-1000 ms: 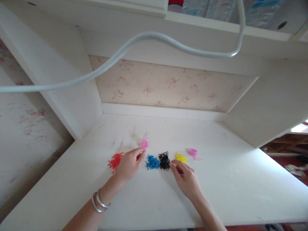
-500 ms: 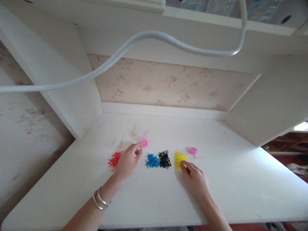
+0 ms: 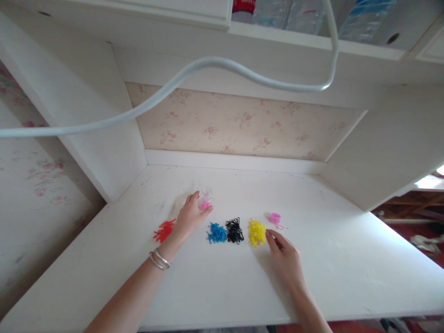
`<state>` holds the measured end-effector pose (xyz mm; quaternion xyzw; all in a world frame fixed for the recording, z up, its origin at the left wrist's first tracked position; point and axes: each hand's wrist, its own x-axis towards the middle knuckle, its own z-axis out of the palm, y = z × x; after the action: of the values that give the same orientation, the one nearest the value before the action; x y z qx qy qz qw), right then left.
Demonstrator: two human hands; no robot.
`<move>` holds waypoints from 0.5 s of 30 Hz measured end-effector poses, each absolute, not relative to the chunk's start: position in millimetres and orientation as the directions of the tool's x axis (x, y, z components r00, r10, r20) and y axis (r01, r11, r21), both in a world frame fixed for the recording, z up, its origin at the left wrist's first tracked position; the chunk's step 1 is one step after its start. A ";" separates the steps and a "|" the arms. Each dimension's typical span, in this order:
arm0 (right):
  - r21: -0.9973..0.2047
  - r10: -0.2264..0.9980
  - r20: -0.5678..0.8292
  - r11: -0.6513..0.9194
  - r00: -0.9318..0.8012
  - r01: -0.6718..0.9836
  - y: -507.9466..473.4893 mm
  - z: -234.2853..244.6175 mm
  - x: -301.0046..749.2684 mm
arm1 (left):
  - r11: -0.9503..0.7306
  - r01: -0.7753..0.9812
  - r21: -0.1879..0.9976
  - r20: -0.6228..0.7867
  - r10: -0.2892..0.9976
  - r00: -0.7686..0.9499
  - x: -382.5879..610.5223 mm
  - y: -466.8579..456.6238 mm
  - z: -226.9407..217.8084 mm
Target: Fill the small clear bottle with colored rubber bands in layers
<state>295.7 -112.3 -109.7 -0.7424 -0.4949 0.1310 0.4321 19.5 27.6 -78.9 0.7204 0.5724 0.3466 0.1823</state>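
Small piles of tiny elastic bands lie in a row on the white desk: red, blue, black and yellow. A small clear jar with pink bands in its bottom stands behind them. My left hand, with bangles on the wrist, curls its thumb and fingers around that jar. My right hand rests on the desk, fingertips pinched at the right edge of the yellow pile. A pink lid lies just beyond it.
The desk sits in a white alcove with side panels left and right and flowered wallpaper behind. A grey cable hangs across the upper view. A shelf above holds plastic-wrapped items.
My left hand moved forward from beside the red pile and closed around the jar. My right hand shifted from the black pile to the right side of the yellow pile.
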 end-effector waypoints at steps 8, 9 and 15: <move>-0.926 0.831 0.202 -0.010 0.519 0.377 -96.1 -85.0 281.3 | -0.323 0.634 0.703 0.279 0.945 0.172 32.7 26.1 -79.0; -0.938 0.845 0.200 0.019 0.496 0.345 -91.4 -78.8 274.4 | -0.337 0.606 0.720 0.278 0.941 0.193 34.3 25.1 -78.7; -0.972 0.919 0.182 0.114 0.350 0.204 -51.7 -40.5 221.6 | -0.301 0.511 0.805 0.200 0.949 0.243 42.7 19.3 -79.0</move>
<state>221.6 -51.7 -40.5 -0.5881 -0.4775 0.3114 0.5737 42.7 19.3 -79.0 0.7250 0.5035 0.3533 0.3098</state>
